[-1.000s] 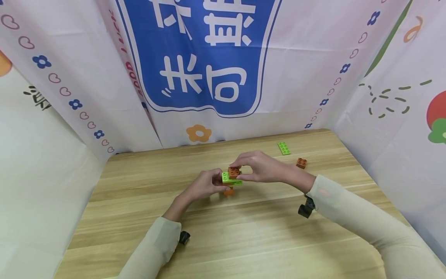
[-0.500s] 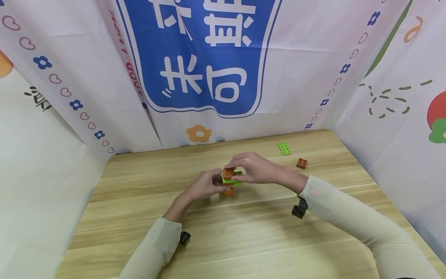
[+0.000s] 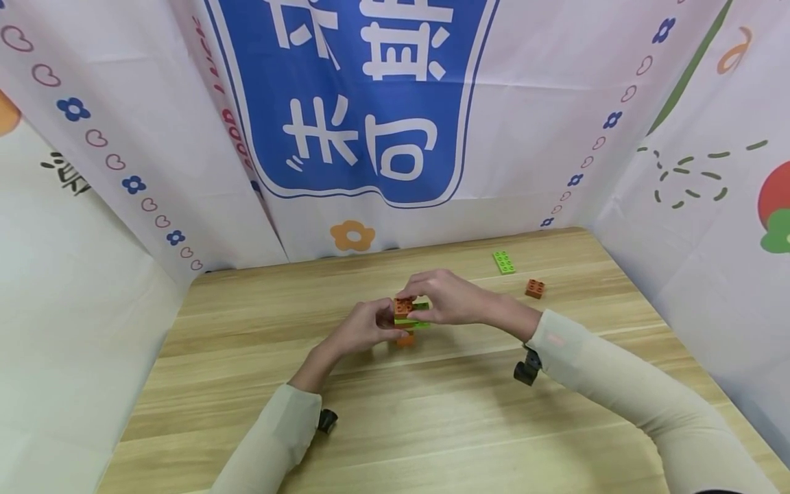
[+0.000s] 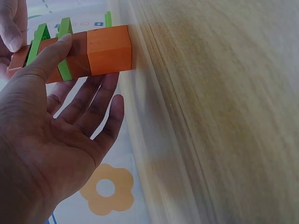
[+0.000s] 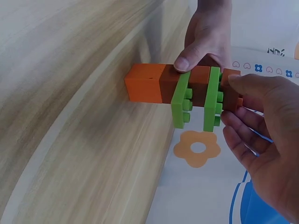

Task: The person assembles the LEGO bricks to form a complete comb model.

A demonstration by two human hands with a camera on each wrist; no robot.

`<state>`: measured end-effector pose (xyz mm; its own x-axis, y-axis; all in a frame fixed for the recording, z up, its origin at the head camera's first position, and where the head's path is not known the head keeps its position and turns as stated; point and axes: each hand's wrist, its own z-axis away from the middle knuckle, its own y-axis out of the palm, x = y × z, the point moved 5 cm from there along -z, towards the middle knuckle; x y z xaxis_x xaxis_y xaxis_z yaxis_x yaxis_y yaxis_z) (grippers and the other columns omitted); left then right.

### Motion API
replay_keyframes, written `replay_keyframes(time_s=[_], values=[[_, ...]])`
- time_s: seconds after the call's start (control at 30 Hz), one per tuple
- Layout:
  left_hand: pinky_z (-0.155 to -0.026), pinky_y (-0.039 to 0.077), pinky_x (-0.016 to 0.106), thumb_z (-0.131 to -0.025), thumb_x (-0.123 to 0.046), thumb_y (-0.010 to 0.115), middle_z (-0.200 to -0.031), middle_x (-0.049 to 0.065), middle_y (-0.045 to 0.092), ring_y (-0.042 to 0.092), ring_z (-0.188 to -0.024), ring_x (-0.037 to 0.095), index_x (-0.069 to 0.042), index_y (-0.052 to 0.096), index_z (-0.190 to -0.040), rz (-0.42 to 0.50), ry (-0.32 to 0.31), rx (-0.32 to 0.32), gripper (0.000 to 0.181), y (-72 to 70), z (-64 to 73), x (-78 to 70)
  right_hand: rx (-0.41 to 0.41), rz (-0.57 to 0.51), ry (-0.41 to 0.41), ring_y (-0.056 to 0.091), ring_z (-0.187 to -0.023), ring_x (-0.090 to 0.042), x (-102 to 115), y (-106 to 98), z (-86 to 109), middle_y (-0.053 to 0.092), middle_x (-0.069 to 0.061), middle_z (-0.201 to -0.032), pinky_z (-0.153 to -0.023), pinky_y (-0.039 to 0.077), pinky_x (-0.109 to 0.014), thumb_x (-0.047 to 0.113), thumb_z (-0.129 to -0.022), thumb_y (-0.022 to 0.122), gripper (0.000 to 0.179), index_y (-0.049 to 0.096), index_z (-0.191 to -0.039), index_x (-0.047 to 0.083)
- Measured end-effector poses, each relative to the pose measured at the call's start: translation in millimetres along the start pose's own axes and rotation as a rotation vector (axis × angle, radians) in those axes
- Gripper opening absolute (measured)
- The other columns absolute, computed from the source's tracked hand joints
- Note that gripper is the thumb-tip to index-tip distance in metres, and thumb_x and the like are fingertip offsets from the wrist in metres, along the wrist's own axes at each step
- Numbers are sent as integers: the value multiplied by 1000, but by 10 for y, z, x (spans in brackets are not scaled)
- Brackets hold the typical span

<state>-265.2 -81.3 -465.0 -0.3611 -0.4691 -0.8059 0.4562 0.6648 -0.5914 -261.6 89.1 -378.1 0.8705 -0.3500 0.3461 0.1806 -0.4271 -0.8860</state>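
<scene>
A small tower of toy building bricks stands upright on the table, in the middle of the head view. Its base is an orange block [image 5: 142, 83]; above come a brown brick [image 5: 169, 86], a green plate [image 5: 179, 105], another brown brick [image 5: 200, 84] and an upper green plate [image 5: 211, 102]. My left hand [image 3: 364, 326] grips the tower's middle between thumb and fingers. At the top, my right hand [image 3: 447, 298] pinches a studded brown brick [image 3: 403, 309] over the upper plate's left end. Whether that brick is fully seated I cannot tell.
A loose green plate [image 3: 503, 262] and a loose brown brick [image 3: 535, 289] lie on the wooden table [image 3: 481, 418] at the back right. Printed cloth walls [image 3: 524, 151] enclose the table's back and sides.
My right hand has moved left with the brown brick, from the middle of the upper green plate to its left end. The left hand and the tower have stayed still.
</scene>
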Motion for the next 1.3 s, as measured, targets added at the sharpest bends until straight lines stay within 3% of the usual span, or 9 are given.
replay_keyframes(time_s=[0.2,0.73,1.3], values=[[-80,61,27,-93,-14,84,-106,4,78,73,-91,15,-10,70,-108,-1,4,-1,21,-6,2,2,21,-35,32,76,-101,-15,5,-10,-25,78,-6,-110,-89,62,-31,18,-96,81,27,79,-119,4],[-76,59,29,-93,-19,85,-100,0,76,71,-87,13,-13,69,-103,15,7,4,20,1,1,-3,70,-12,100,76,-94,-14,48,-29,-96,79,-5,-103,-83,59,-23,16,-94,83,27,80,-117,4],[-76,59,29,-93,-19,85,-100,-1,75,71,-85,13,-14,69,-101,1,13,8,19,-20,-5,7,84,-10,128,75,-97,-15,67,4,-115,79,-6,-107,-84,60,-24,14,-94,83,25,80,-117,4]])
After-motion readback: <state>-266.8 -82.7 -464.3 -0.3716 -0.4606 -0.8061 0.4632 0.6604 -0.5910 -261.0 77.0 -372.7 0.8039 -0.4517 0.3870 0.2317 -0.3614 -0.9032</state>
